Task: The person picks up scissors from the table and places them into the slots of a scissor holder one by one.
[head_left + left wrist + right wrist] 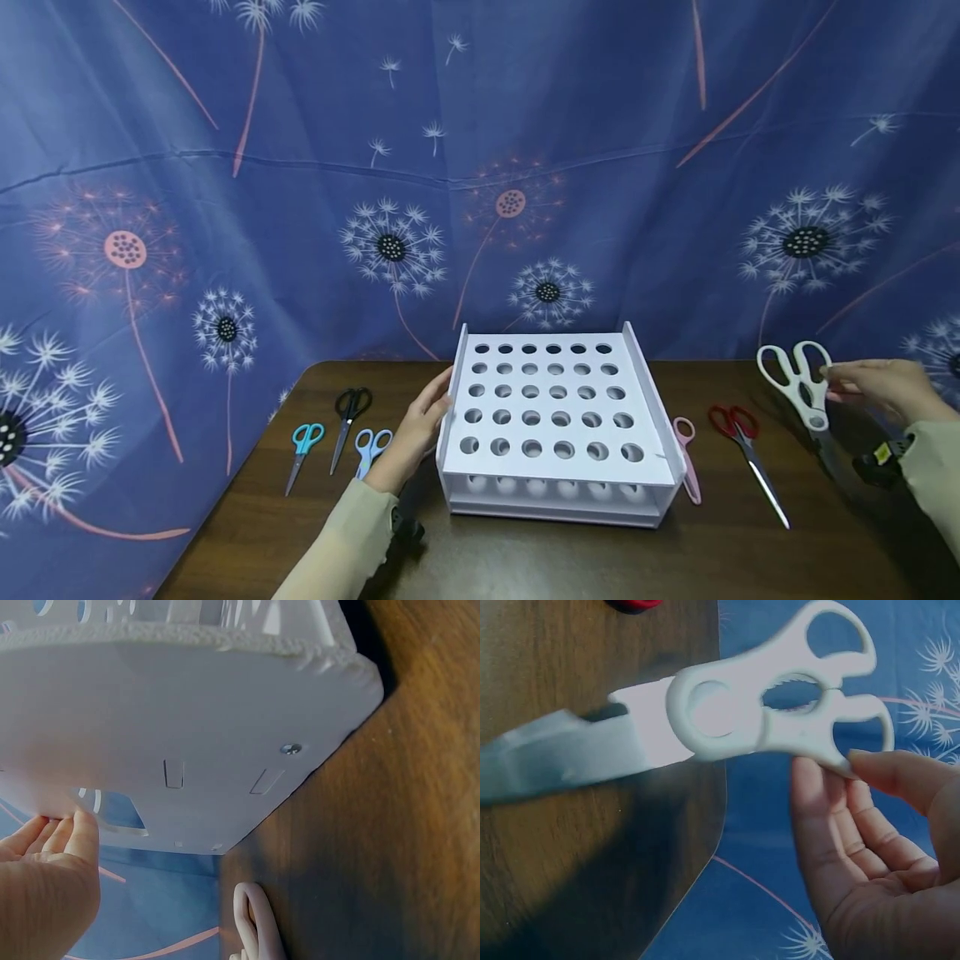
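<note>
My right hand pinches one handle loop of the white kitchen scissors between thumb and fingers. Their blades point down toward the table's right side, and in the right wrist view the scissors look closed. A white rack with rows of round holes stands mid-table. Against its left side panel rest the fairly straight fingers of my left hand, beside a cutout; some fingertips are hidden in the head view. Red-handled scissors and pink scissors lie between the rack and my right hand.
Left of the rack, turquoise scissors, black scissors and light blue scissors lie on the brown wooden table. A blue dandelion-print cloth hangs right behind the table's far edge.
</note>
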Tool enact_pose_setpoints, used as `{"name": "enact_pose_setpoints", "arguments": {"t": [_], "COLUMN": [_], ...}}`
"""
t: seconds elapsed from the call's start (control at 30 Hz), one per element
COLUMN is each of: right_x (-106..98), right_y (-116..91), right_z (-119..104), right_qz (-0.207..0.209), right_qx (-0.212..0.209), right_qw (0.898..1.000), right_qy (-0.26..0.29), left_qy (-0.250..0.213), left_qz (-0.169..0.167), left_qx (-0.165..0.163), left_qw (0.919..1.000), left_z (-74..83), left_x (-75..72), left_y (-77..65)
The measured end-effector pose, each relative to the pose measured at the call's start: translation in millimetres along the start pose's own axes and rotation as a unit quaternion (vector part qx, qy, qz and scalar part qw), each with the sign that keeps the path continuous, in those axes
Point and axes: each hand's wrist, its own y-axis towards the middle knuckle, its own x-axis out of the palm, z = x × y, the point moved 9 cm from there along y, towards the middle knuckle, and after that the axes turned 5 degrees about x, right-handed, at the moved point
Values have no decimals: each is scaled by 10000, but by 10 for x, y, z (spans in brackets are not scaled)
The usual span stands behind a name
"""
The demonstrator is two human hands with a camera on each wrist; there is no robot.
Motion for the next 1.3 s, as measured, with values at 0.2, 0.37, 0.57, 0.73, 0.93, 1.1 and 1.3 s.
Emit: {"name": "enact_pose_setpoints", "arguments": {"t": [0.2,0.37,0.57,0.73,0.93,1.1,1.3], "right_x": [-38,-104,-152,-173,-169,-173,-147], "right_y": [-153,-275,-415,-505,-633,-721,-801], "right_z": [-126,-196,-276,-376,-565,-735,-872], "right_qz": [289,513,540,376,493,534,618], "right_qx": [-328,-532,-916,-1195,-1436,-1617,-1646], "right_qw": [9990,9972,9938,9873,9821,9773,9791], "right_qy": [44,78,319,977,1110,1262,1022], "left_qy": [-7,-57,-71,-51,-53,-48,-48], "left_qz": [90,100,19,-51,-46,-93,-67], "left_qx": [-32,14,58,120,87,120,91], "left_qw": [10000,9999,10000,9999,9999,9999,9999], "left_z": [-11,-27,-40,-17,15,38,25], "left_x": [-29,-33,-14,6,8,7,1], "left_y": [-14,-23,-41,-28,-1,36,23]}}
